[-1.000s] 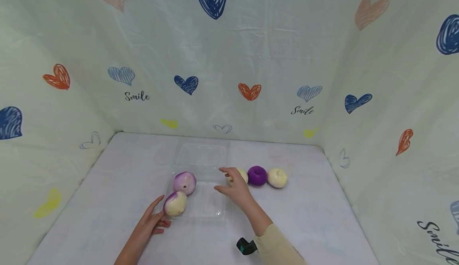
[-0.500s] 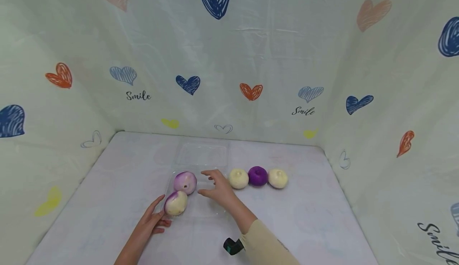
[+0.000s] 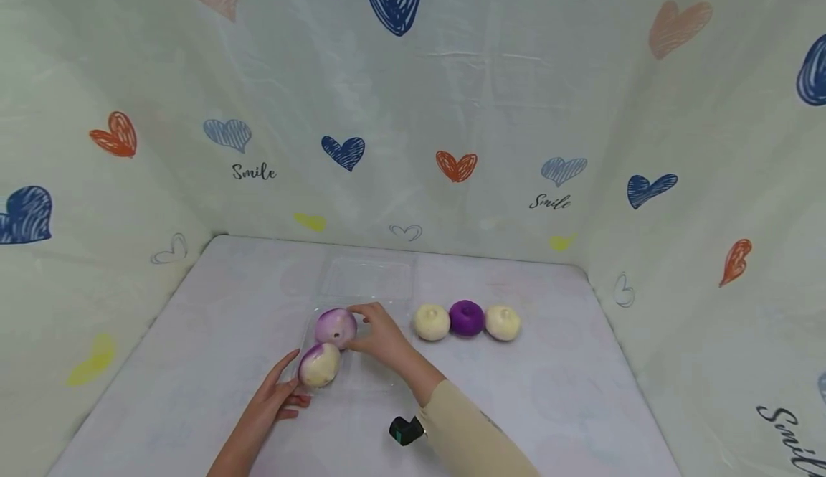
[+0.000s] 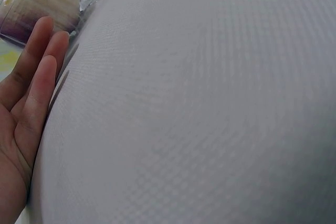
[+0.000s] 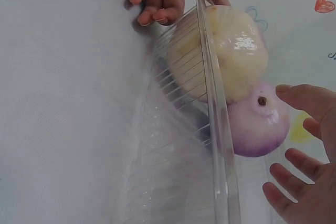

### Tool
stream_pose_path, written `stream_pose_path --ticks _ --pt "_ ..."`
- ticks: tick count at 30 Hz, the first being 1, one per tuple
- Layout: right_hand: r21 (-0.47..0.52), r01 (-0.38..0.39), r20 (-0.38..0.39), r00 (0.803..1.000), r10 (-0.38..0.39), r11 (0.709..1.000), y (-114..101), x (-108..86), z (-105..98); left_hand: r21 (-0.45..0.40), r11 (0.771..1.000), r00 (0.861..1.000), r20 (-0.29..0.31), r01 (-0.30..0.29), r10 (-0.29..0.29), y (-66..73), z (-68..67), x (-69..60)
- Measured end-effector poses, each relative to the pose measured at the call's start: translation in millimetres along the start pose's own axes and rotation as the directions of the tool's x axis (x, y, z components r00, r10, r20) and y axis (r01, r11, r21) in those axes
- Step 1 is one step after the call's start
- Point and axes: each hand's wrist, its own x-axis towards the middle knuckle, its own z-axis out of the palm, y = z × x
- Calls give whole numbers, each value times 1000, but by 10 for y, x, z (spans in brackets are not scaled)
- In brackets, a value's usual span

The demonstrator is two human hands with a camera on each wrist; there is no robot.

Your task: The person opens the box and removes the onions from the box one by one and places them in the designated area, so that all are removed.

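Observation:
A clear plastic container (image 3: 368,376) holds a pale violet onion (image 3: 335,328) and, nearer the person, a white onion with a purple side (image 3: 319,366). My right hand (image 3: 386,341) is at the right side of the violet onion. Its fingers (image 5: 291,179) are spread and its thumb (image 5: 294,94) comes close to the onion; contact cannot be made out. My left hand (image 3: 274,394) rests against the container's left front corner, fingers extended, as the left wrist view also shows beside the onion (image 4: 44,1).
Right of the container a cream onion (image 3: 432,322), a deep purple onion (image 3: 467,318) and another cream onion (image 3: 502,323) stand in a row on the white table (image 3: 548,398). The container's clear lid (image 3: 366,277) lies opened behind. A heart-printed sheet (image 3: 413,90) surrounds the table.
My right hand has moved left from the nearest cream onion in the row, across the container, to the violet onion. The left hand has stayed at the container's corner.

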Motion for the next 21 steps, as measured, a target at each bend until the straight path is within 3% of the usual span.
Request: stream_pose_path --ticks 7,21 --pt "-20 23 -2 1000 -23 1000 -28 69 50 11 1000 1000 -11 3 -3 -10 5 -1" --pt "-66 -11 -18 1000 10 998 -40 211 173 12 1000 1000 -8 -11 11 -21 0 5"
